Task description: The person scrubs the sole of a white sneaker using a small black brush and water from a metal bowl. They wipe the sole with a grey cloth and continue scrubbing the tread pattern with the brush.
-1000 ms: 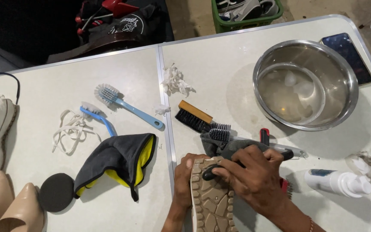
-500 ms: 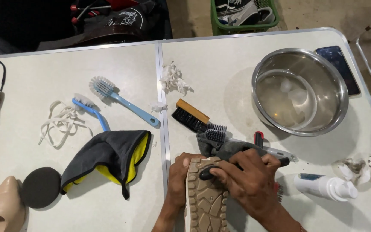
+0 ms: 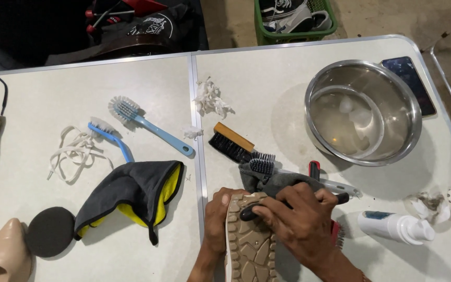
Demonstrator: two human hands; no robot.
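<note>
While the left hand [image 3: 217, 219] clasps the upturned shoe [image 3: 249, 245] at six o'clock on the surface [image 3: 267, 94], the right hand [image 3: 301, 222] is clenched around a dark-handled tool [image 3: 251, 210] pressed on the sole. At twelve o'clock of them lies a wooden brush [image 3: 232, 142]; a steel bowl [image 3: 364, 112] sits at two o'clock.

Illumination is bright and even across the white folding surface [image 3: 267, 94], coming from above. The round stainless-steel bowl [image 3: 364, 112] casts a soft shadow toward the lower left and carries pale glare on its inner wall. The dark phone with a glossy screen [image 3: 408, 83] reflects faint blue light. The area beyond the far edge of the surface is dim. Focus is sharp throughout; the right hand [image 3: 298, 222] shows slight softness. Straight surface edges bow mildly near the frame borders.
</note>
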